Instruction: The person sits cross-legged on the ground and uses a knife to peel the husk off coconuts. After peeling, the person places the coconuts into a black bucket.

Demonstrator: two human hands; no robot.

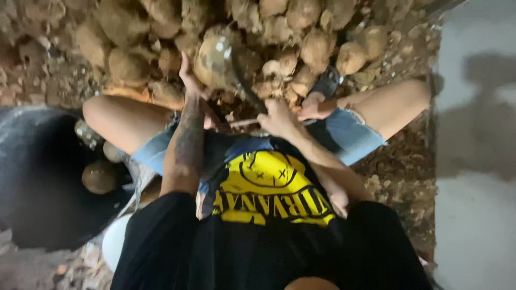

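Observation:
I sit on the ground with my knees apart, facing a heap of brown coconuts (317, 45). My left hand (189, 75), on a tattooed forearm, cups one rounded pale-brown coconut (215, 56) from its left side and holds it up in front of the heap. My right hand (277, 115) is closed around the handle of a dark curved blade (244, 80). The blade arcs up to the right edge of the held coconut. Whether the blade's tip touches the shell is too blurred to tell.
A big black tub (37, 177) at my left holds a few smooth round coconuts (99, 176). A white rounded object (114, 241) lies by my left hip. My sandalled foot (324, 86) rests near the heap. A pale concrete surface (475, 161) runs along the right. Husk scraps litter the dirt.

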